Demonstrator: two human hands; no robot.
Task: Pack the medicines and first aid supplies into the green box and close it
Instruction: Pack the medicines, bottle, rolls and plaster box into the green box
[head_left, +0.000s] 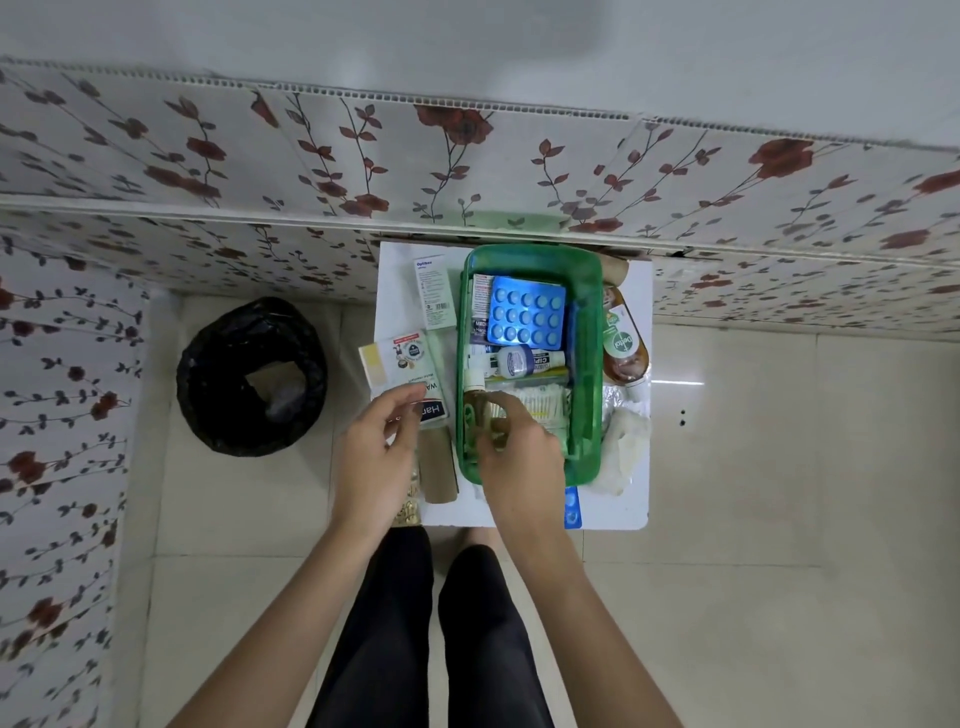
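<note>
The green box (589, 364) stands open on a small white table (631, 499). Inside lie a blue blister pack (525, 317), a white and blue bottle (522, 362) and cotton swabs (543, 402). My right hand (519, 457) reaches into the box's near left corner, fingers closed around a small brown bottle (475, 400). My left hand (376, 457) hovers with fingers apart over the plaster boxes (410, 364) left of the green box, holding nothing. A brown Dettol bottle (623, 348) lies right of the box.
A white medicine carton (432, 291) and a tan bandage roll (439, 473) lie left of the box. White gauze (626, 447) and another blue blister pack (571, 506) lie at the near right. A black-lined bin (252, 374) stands on the floor to the left.
</note>
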